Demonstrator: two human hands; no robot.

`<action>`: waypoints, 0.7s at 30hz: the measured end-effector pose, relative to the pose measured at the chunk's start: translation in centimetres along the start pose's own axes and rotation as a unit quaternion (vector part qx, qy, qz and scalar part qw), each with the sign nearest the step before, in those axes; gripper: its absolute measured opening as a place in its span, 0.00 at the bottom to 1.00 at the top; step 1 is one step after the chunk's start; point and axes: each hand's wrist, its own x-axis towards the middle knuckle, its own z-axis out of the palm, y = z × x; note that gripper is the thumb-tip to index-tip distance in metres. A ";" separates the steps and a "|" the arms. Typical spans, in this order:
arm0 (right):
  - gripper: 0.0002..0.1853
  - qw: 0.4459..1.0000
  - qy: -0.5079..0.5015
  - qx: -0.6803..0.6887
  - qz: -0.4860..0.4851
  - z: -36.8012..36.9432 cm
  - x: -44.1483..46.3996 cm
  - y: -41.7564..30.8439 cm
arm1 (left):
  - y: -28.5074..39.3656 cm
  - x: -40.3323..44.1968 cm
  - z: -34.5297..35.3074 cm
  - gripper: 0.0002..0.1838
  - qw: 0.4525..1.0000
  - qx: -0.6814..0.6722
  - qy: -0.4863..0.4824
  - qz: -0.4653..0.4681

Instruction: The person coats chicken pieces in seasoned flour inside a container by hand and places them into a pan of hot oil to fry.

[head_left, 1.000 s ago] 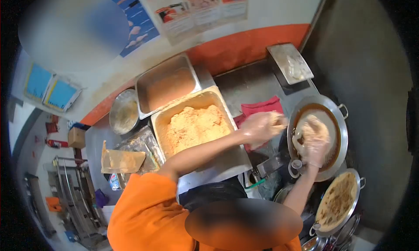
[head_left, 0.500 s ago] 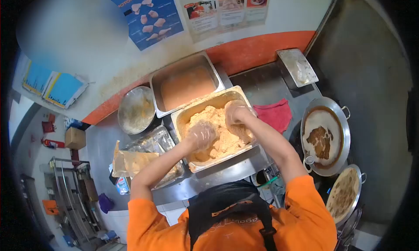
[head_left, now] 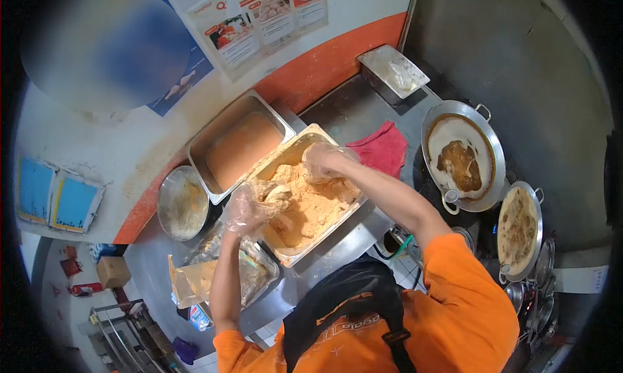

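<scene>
With our left hand (head_left: 245,211), in a clear glove, we hold a coated piece (head_left: 276,196) over the left side of the pan of crumbly breading. Our fingers on this hand are curled around the piece, gripping it from the side, and its rough, floury surface shows past them. Our right hand (head_left: 326,162), also gloved, is in the same pan near its far end, lowered against the breading (head_left: 318,211). Its fingertips are hidden there, so we cannot tell whether they are spread or pressed together.

The breading pan (head_left: 326,240) sits on the metal tabletop (head_left: 331,110), breading heaped and hollowed inside it. Just beyond it and to the left is a steel pan (head_left: 261,99) of orange liquid, and left of that a round bowl (head_left: 161,212) with pale residue inside. Nearer our left forearm we have a tray (head_left: 269,283) and a tan-smeared plastic container (head_left: 195,282). A red cloth (head_left: 383,149) lies to the right of the breading pan. Further right is a large wok (head_left: 498,181) of brown liquid ringed with pale foam, with a second wok (head_left: 538,233) of foamy contents nearer us. A rectangular metal container (head_left: 394,71) stands by the wall.
</scene>
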 end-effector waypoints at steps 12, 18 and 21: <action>0.18 0.651 0.206 0.725 -0.084 -7.0 -19.9 4.8 | 6.5 9.8 4.8 0.19 0.959 -0.277 -0.061 -0.004; 0.19 0.678 0.333 0.642 0.131 -0.8 -32.9 17.3 | 16.0 20.1 16.8 0.19 0.969 -0.156 -0.124 0.146; 0.19 0.857 0.297 0.202 0.371 0.1 -38.9 20.9 | 21.9 23.6 24.5 0.16 0.972 -0.157 -0.154 0.083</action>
